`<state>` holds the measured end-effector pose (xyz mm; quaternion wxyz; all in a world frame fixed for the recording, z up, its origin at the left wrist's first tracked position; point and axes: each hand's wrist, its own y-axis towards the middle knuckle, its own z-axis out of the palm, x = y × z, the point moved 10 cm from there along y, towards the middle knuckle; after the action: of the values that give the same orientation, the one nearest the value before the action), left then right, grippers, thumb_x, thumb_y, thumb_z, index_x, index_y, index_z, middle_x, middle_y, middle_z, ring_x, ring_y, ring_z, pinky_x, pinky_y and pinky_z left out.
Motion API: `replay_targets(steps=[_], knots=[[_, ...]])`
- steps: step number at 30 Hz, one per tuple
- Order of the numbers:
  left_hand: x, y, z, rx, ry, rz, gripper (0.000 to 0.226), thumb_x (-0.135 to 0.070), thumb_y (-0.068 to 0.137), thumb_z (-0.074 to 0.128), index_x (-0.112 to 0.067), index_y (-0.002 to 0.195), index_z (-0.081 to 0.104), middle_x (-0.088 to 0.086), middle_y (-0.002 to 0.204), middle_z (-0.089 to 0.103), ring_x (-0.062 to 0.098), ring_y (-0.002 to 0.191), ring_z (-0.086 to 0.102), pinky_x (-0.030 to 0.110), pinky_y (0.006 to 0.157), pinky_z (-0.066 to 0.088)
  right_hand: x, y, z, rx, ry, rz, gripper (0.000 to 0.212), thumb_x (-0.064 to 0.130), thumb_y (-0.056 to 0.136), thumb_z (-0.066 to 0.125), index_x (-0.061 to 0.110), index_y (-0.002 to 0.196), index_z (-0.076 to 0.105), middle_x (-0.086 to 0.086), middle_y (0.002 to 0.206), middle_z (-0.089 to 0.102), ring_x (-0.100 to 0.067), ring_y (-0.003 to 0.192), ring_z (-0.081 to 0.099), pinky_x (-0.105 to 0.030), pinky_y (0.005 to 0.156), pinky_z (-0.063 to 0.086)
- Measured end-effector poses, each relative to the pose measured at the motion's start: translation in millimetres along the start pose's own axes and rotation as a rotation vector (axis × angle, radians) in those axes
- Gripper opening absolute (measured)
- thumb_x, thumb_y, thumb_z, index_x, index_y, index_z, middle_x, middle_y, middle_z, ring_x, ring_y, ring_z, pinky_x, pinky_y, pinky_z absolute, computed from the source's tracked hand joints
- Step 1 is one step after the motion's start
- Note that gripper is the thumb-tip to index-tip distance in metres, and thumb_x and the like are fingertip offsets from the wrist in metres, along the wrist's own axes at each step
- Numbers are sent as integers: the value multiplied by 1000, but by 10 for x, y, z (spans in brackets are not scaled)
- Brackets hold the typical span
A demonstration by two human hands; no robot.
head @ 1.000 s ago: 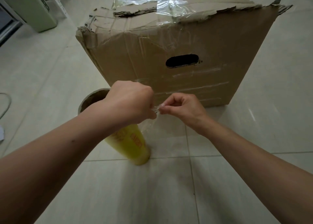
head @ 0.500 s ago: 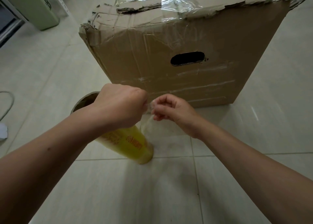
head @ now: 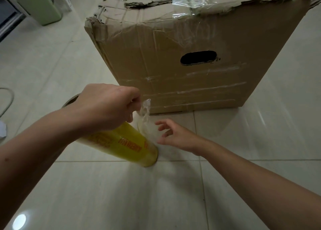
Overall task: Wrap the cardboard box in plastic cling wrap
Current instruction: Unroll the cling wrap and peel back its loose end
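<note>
Left hand (head: 106, 108) pinches the bunched film tail (head: 145, 111); the cling wrap roll (head: 125, 142) stands just before the cardboard box (head: 182, 55). Right hand (head: 175, 135) is spread, empty. Risk: the roped tail self-clings or tears unless flattened

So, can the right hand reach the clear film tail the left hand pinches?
Probably yes: the open right hand sits just beside the crumpled clear plastic film tail pinched by the left hand, nothing between.
</note>
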<state>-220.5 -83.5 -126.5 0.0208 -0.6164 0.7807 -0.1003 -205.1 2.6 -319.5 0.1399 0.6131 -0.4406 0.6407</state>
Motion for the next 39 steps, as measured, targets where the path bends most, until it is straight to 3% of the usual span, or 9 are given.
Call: replay_targets(steps=[3,6,10,15,19,26,31,34,39], knots=[[-32,-24,-18,5,-62,18,19,-42,97,39,-36,90,56,-24,72,62,-7,65,52,24,62,44,23,20,138,57,-22,-26,50,34,85,67,34,131,45,9,136,41,-6,123,38,-29,100,37],[103,-60,46,67,-307,-6,17,-41,92,46,-33,86,59,-22,72,66,-1,61,58,29,65,48,39,9,-4,3,10,-65,9,21,90,61,25,97,57,6,104,59,-8,99,54,-35,93,45],[331,-137,303,81,-913,-97,14,-25,91,52,-18,90,64,-4,74,71,10,58,60,22,57,50,-4,-144,-358,-112,-126,-66,18,15,93,55,25,79,51,5,79,55,-11,76,52,-34,77,45],[441,-207,816,99,-1169,-222,14,-18,94,50,-10,91,62,2,69,68,13,59,57,20,59,48,210,-510,-833,-291,-256,-140,17,14,95,50,22,81,49,7,70,50,3,59,47,-15,62,39],[353,-231,1025,97,-1335,-270,15,-16,95,49,-7,91,60,3,67,65,15,55,53,19,54,44,338,-789,-1021,-281,-16,-105,13,7,93,53,12,81,52,1,63,50,2,44,41,-11,44,34],[131,-156,859,18,-1381,-259,27,-37,78,61,-11,82,61,1,52,51,10,45,39,14,42,34,338,-1056,-1134,-307,495,-57,21,24,65,66,9,73,53,6,52,47,-3,43,32,-14,39,25],[182,-117,506,-330,-1405,-260,19,-31,87,58,-13,83,59,-1,44,50,6,35,37,14,35,29,289,-1117,-1216,-386,612,-100,17,22,65,68,11,73,58,5,50,42,-3,41,28,-14,38,20],[204,-166,308,-515,-1359,-250,13,-26,93,54,-17,85,56,-1,44,51,4,35,42,11,37,32,371,-1190,-1270,-361,395,-129,18,24,60,80,20,70,65,5,55,43,-5,44,33,-15,40,29],[133,-190,169,-539,-1361,-193,10,-30,94,50,-29,84,53,2,46,52,6,36,46,11,38,34,489,-1251,-1182,-149,-410,3,14,25,71,77,20,70,64,14,60,54,2,57,50,-11,53,39]])
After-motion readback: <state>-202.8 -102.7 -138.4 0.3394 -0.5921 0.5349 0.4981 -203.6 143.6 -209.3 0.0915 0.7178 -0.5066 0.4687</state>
